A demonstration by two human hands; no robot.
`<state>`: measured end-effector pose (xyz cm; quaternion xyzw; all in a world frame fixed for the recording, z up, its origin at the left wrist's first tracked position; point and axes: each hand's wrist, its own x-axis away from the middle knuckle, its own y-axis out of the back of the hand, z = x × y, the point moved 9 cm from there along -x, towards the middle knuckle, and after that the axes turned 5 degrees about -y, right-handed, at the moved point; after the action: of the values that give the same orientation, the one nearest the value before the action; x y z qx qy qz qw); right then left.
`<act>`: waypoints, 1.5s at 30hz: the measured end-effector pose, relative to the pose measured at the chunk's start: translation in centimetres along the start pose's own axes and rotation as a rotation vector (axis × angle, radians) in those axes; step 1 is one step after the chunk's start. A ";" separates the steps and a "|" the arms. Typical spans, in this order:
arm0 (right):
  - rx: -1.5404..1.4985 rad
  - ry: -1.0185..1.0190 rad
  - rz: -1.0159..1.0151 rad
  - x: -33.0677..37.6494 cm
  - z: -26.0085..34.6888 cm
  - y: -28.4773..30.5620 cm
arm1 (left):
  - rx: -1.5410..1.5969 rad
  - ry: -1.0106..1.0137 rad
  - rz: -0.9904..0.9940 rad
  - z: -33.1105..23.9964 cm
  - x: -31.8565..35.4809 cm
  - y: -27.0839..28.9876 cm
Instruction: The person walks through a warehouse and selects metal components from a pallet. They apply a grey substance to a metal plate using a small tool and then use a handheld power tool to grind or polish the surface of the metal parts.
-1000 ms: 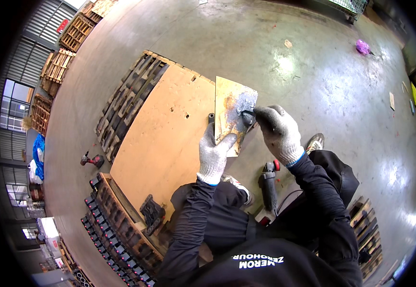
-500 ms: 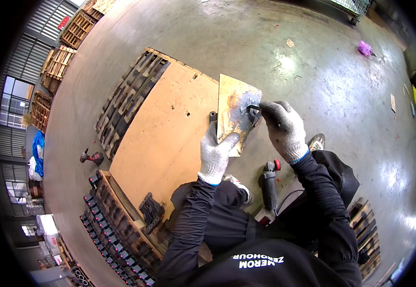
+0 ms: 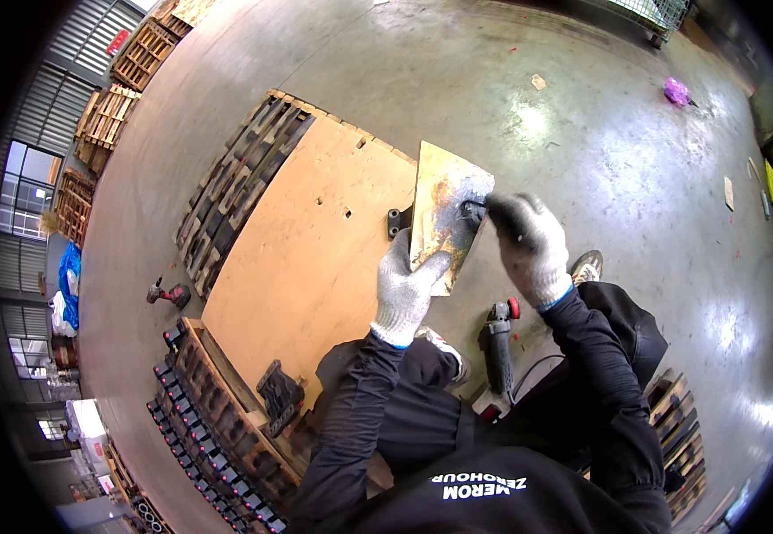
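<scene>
My left hand (image 3: 408,283), in a white knit glove, grips the lower left edge of a thin wooden board (image 3: 435,178), its thumb on the face. Shiny grey paste (image 3: 465,198) and brown stains cover the board's right part. A black metal part (image 3: 395,222) with a round hole juts out beyond the board's left edge. My right hand (image 3: 529,245), gloved too, is closed at the board's right edge; its fingertips are dark and blurred. A small black piece (image 3: 471,210) shows at these fingertips, too unclear to name.
A wood-topped pallet (image 3: 289,231) lies at left, with a black metal part (image 3: 280,396) on its near end. An angle grinder (image 3: 498,351) with a red disc stands near my feet. A cordless drill (image 3: 170,293) lies on the floor. Rows of black parts (image 3: 204,449) line the lower left.
The board and my left hand have shifted slightly right and down. My right hand has moved a little, its fingers now blurred. More of the black part shows beyond the board's left edge.
</scene>
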<state>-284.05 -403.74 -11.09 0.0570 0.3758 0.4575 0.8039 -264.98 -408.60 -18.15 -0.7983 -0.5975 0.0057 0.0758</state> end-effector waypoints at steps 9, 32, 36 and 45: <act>0.039 -0.010 -0.057 -0.4 -0.8 0.5 | -0.006 -0.014 -0.018 0.0 0.0 0.2; 0.043 0.008 0.108 0.0 -0.8 -0.1 | 0.049 -0.027 -0.035 -0.2 -0.2 0.3; -0.007 -0.013 0.115 -0.3 -0.2 0.0 | 0.056 -0.021 -0.036 -0.4 -0.1 0.3; -0.014 -0.022 0.153 0.1 -0.3 -0.1 | 0.066 -0.010 -0.042 -0.5 -0.1 0.2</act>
<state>-284.22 -403.82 -11.40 0.0851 0.3584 0.5196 0.7709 -264.75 -408.78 -17.74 -0.7825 -0.6140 0.0279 0.0990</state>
